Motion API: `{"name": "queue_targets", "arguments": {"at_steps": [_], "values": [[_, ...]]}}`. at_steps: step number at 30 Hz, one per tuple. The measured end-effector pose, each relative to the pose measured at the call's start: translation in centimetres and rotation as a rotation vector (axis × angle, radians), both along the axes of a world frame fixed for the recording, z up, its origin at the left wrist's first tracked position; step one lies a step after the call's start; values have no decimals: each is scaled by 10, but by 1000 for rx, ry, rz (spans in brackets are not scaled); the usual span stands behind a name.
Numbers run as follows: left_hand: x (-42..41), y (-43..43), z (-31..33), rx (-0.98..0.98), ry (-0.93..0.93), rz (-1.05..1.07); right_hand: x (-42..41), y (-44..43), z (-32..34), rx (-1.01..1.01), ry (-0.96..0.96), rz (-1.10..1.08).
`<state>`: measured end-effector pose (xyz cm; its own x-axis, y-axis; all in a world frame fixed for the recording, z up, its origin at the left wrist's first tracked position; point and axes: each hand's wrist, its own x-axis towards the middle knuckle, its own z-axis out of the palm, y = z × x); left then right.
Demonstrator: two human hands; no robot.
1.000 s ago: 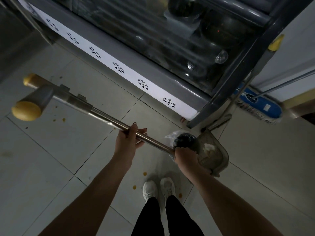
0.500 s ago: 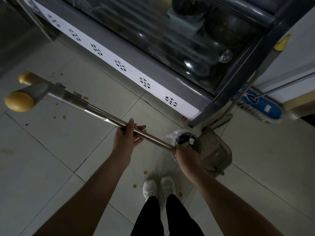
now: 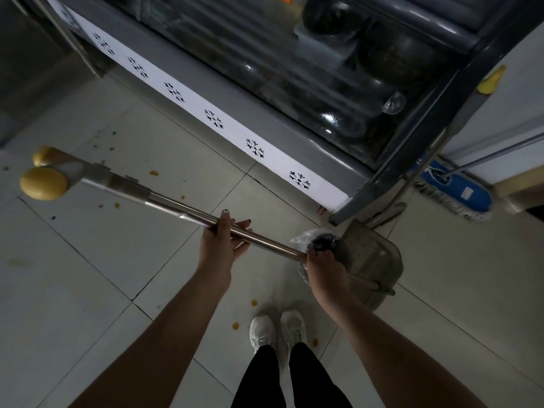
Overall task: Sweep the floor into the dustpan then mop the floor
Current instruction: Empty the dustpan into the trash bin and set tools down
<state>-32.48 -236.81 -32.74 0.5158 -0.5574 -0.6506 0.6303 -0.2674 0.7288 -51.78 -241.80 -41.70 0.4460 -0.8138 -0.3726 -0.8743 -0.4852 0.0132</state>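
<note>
— Where's the dustpan (image 3: 371, 257)?
— On the floor (image 3: 88, 290), near my right grip (image 3: 323, 269). Both grips clasp the mop pole (image 3: 182, 211), my left grip (image 3: 220, 245) loosely. I'd lower the head (image 3: 88, 172) flat before pushing.

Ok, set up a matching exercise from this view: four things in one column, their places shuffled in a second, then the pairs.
Things
1. long shiny metal pole with yellow roller ends
2. blue flat fringed mop head
3. brownish translucent plastic dustpan
4. pair of white sneakers

Places
A. on the floor at far right, by the white wall
B. held by the left hand and the right hand
C. side by side on the tiles at the bottom of the view
D. just beyond the right hand, near the corner of the grey glass-fronted cabinet

Pairs: 1-B, 2-A, 3-D, 4-C
</note>
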Motion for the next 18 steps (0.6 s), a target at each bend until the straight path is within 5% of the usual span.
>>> {"name": "queue_targets", "arguments": {"at_steps": [9, 18], "values": [[-3, -6, 3, 61, 78, 51, 2, -2, -4, 9, 24, 38], [4, -10, 8, 38, -26, 66, 9, -2, 13, -231, -85, 85]]}}
